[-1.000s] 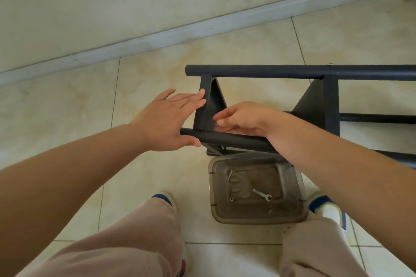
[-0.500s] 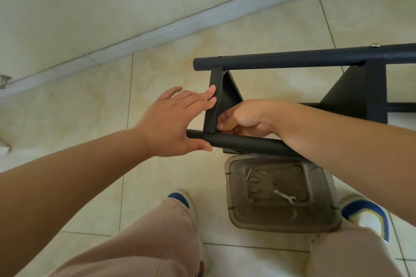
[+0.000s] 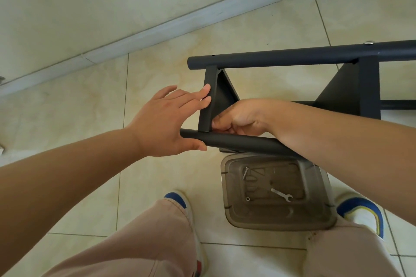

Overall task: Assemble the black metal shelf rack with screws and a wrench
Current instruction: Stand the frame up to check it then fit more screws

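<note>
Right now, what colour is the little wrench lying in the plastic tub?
Silver: the wrench shows best in the head view.

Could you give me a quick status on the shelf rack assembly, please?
Left hand open, fingers braced on bracket, thumb under lower tube. Right hand curled at their joint. Wrench idle in bin.

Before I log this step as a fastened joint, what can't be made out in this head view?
- Joint where the bracket meets the near tube: the right hand covers it, so any screw there is hidden.
- Right hand's fingertips: curled behind the bracket, so what they pinch is unclear.
- Rack's right end: cut off by the frame edge.
- Small parts in the plastic bin: beside the wrench, too small to identify.
</note>
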